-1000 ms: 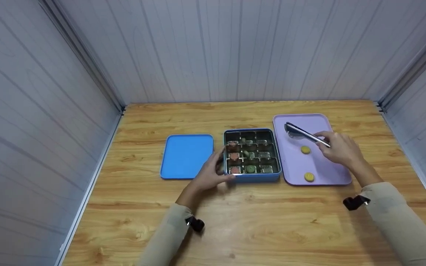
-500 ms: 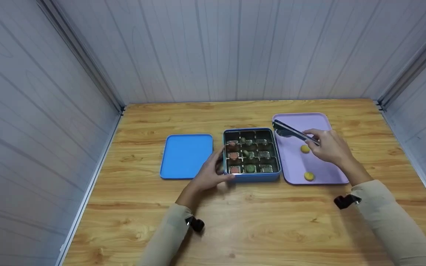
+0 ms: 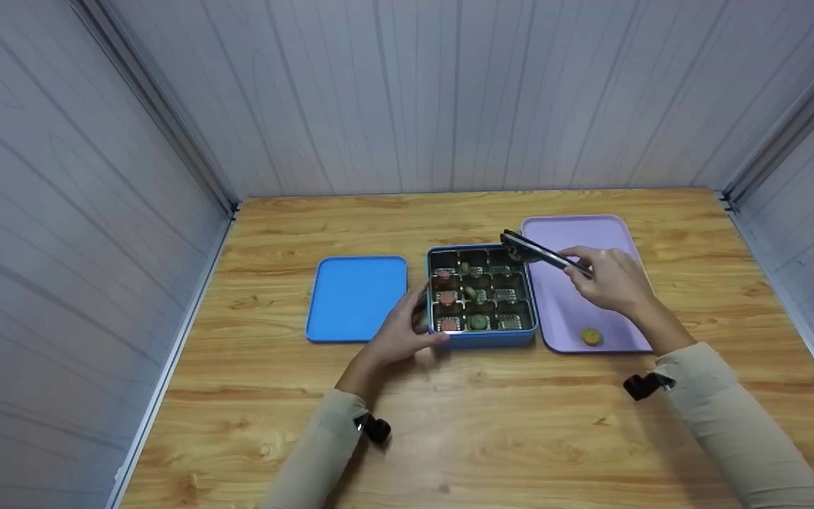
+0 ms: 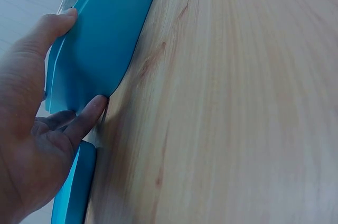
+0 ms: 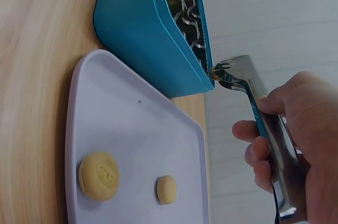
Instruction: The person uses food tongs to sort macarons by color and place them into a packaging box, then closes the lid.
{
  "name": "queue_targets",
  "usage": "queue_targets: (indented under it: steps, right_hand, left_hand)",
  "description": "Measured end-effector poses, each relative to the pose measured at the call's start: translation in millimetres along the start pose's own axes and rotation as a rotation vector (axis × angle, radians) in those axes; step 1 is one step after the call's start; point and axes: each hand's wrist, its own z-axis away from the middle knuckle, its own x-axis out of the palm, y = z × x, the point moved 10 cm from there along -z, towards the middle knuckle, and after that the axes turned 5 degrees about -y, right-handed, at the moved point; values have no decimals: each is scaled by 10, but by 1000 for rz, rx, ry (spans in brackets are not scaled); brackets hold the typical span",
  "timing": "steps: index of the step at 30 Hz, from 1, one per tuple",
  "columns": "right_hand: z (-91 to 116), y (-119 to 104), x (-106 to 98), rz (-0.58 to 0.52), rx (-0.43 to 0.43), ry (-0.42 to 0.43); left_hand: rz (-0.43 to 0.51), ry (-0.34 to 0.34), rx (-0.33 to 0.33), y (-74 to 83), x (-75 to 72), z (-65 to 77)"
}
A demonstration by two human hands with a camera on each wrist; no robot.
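Observation:
My left hand (image 3: 401,331) grips the front left corner of a blue box (image 3: 488,341), thumb at the front and fingers along the left side. Inside is a divided insert, with pinkish cookies (image 3: 447,298) in its left column and green cookies (image 3: 478,322) in the middle one. Of the green ones, two lean on edge and the front one lies flat. My right hand (image 3: 612,279) holds metal tongs (image 5: 280,155), whose tips reach over the box's back right corner. A small yellowish cookie (image 5: 215,73) shows between the tips, mostly hidden by them.
A purple tray (image 3: 555,311) lies right beside the box. Two yellow cookies (image 5: 99,175) sit on it; my right hand covers one in the head view. To the box's left lies a flat blue lid (image 3: 357,300). Pale panel walls (image 3: 414,99) enclose the wooden table (image 3: 492,424).
My right hand has carried the tongs leftward, from above the purple tray to the box's back right corner. My left hand has stayed on the box.

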Motion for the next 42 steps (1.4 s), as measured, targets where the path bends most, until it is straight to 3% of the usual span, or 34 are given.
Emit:
queue_targets:
  steps: [3, 6, 10, 13, 19, 25, 35, 39, 42]
  right_hand:
    - [1, -22, 37, -4, -2, -4]
    - [2, -35, 78, -6, 2, -11]
    - [5, -38, 122, -5, 11, -19]
    - [10, -45, 141, -4, 11, -19]
    - [17, -62, 156, -7, 12, -17]
    - [27, -42, 130, -9, 18, -6]
    - [101, 64, 96, -8, 23, -7]
    - [162, 135, 65, 2, 39, -33]
    - [226, 194, 24, -3, 62, -50]
  left_hand:
    - [1, 6, 5, -32, 5, -10]
    - [0, 26, 12, -194, 17, -63]
    - [22, 13, -18, -145, 30, -64]
    - [15, -5, -16, -17, 25, -26]
    - [-27, 13, 22, -77, 16, -30]
    - [26, -8, -9, 24, 23, -20]
    - [-12, 22, -10, -121, 5, -27]
    - [-12, 19, 8, -76, 7, -13]
    - [2, 6, -22, -63, 13, 4]
